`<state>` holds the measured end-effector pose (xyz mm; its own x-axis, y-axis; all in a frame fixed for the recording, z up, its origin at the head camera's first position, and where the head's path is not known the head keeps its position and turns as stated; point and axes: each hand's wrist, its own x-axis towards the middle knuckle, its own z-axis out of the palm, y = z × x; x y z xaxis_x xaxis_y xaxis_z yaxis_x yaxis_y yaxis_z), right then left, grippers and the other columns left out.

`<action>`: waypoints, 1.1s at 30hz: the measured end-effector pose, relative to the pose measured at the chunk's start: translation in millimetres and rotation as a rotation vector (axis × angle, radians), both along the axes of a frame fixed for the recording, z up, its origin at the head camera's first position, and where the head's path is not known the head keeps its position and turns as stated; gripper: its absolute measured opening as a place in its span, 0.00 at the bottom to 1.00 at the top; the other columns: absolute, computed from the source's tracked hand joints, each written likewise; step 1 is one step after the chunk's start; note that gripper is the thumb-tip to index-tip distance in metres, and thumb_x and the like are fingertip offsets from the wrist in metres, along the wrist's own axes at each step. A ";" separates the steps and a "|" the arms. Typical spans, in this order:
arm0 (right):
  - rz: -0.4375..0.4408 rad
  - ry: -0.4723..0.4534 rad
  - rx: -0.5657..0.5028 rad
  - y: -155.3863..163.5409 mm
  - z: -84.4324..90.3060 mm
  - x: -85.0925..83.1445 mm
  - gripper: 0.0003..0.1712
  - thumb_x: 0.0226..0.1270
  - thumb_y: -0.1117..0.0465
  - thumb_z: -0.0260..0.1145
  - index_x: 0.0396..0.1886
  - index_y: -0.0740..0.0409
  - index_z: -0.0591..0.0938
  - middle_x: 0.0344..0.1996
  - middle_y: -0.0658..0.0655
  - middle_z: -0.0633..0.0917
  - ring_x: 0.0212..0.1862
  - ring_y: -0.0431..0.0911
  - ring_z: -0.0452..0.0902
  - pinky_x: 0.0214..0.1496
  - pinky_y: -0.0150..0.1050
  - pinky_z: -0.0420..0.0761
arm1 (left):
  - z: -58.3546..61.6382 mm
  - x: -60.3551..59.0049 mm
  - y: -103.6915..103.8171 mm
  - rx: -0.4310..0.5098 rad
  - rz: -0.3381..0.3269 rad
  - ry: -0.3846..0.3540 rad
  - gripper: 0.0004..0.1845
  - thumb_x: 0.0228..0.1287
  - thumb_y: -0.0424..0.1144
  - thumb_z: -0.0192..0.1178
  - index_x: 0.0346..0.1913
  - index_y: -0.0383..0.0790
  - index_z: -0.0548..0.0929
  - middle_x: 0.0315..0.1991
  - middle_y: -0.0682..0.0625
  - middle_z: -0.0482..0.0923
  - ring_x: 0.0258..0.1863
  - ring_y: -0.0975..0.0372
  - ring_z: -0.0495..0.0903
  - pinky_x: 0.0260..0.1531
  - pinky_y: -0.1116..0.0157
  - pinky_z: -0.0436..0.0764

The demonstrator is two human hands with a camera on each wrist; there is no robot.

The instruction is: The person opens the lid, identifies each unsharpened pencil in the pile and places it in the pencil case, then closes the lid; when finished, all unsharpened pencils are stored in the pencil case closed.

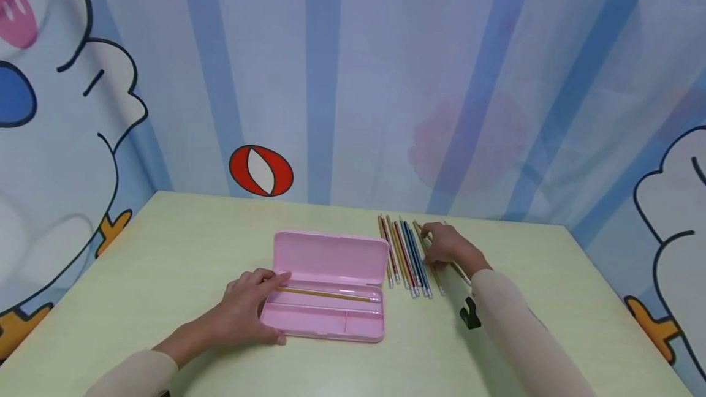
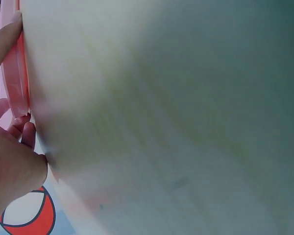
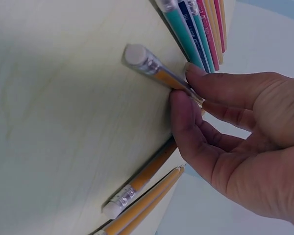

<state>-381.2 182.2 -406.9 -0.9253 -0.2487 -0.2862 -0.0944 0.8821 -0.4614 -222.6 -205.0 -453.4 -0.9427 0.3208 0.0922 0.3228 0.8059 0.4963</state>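
Note:
An open pink pencil case (image 1: pixel 331 262) lies on the table with its lid tipped back and one yellow pencil (image 1: pixel 331 294) in its rear compartment. At its left end my left hand (image 1: pixel 242 311) grips it, thumb at the front corner and fingers near the hinge. My right hand (image 1: pixel 448 247) is at the right side of a row of pencils (image 1: pixel 405 256). Between its thumb and index finger it pinches a yellow pencil (image 3: pixel 164 76) with a white eraser, seen in the right wrist view. The left wrist view shows just the case's pink edge (image 2: pixel 19 73) beside the fingers.
More yellow pencils (image 3: pixel 152 169) lie to the other side of the right hand. The pale table (image 1: pixel 193 244) ends at a striped curtain (image 1: pixel 364 78) printed with cartoon figures. A black clip-like piece (image 1: pixel 470 314) shows beside the right sleeve.

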 end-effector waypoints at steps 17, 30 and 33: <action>-0.026 -0.023 -0.096 5.2 -4.8 2.2 0.33 0.52 0.76 0.59 0.62 0.69 0.74 0.48 0.72 0.81 0.17 0.42 0.69 0.21 0.36 0.72 | 3.7 1.7 1.7 -0.001 -0.025 0.025 0.56 0.35 0.59 0.82 0.72 0.46 0.70 0.59 0.48 0.72 0.57 0.53 0.68 0.57 0.45 0.64; 0.029 -0.192 -0.280 19.3 9.7 0.7 0.33 0.59 0.75 0.58 0.68 0.68 0.69 0.15 0.51 0.68 0.19 0.43 0.60 0.27 0.40 0.70 | 4.1 1.8 1.0 0.000 -0.006 -0.006 0.56 0.37 0.58 0.81 0.73 0.48 0.70 0.60 0.47 0.71 0.58 0.53 0.67 0.59 0.43 0.63; 0.044 -0.224 -0.321 20.2 13.1 0.7 0.32 0.62 0.74 0.58 0.68 0.69 0.68 0.20 0.53 0.72 0.22 0.44 0.65 0.29 0.41 0.73 | 3.8 2.6 -0.2 0.003 -0.007 0.006 0.56 0.35 0.59 0.81 0.73 0.48 0.70 0.60 0.47 0.71 0.58 0.53 0.68 0.59 0.43 0.63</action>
<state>-380.6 202.4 -393.8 -0.8352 -0.3962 -0.3814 0.0059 0.6870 -0.7266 -220.0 -205.2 -449.6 -0.9397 0.3274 0.0985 0.3315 0.8022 0.4965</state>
